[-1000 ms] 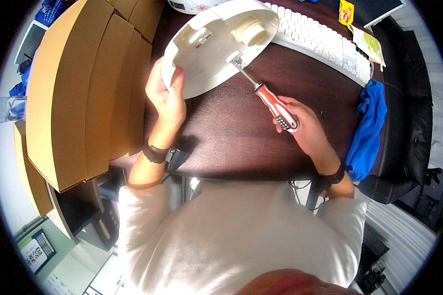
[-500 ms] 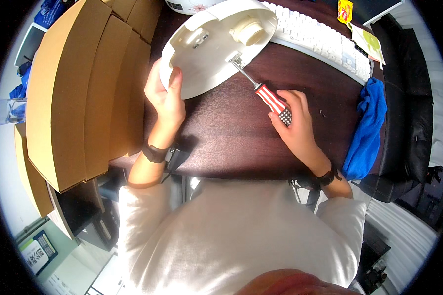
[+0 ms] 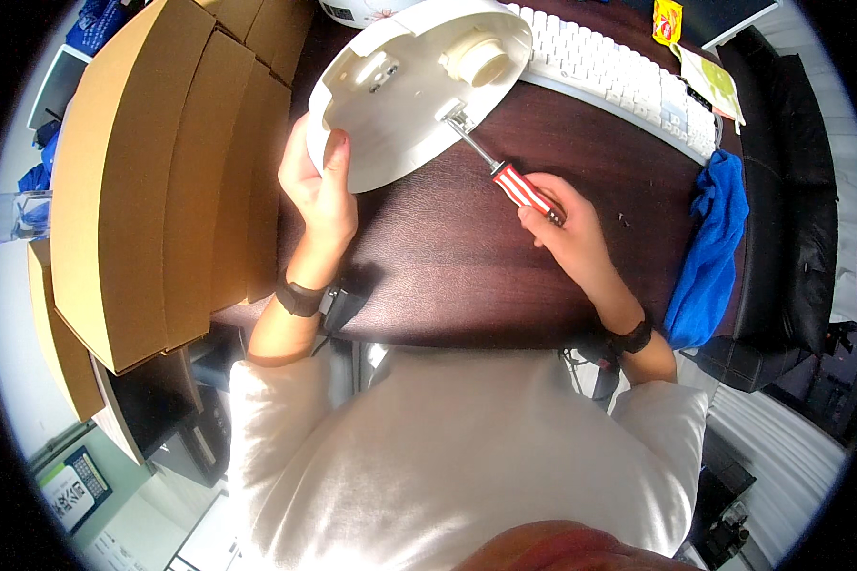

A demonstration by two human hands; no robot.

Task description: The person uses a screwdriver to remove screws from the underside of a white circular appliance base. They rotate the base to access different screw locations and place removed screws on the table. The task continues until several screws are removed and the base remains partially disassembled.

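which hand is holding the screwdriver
The right hand: it grips the screwdriver by its striped end, whereas the left hand holds the white shell.

**Red and White Stripes Were Set Against Dark Brown**

The screwdriver handle was striped in red and white, its shaft coloured silver-grey. The round shell was coloured creamy white. The tabletop was grained in dark reddish brown. White was shown by the keyboard, bright blue by the cloth, tan by the cardboard and black by the wristbands.
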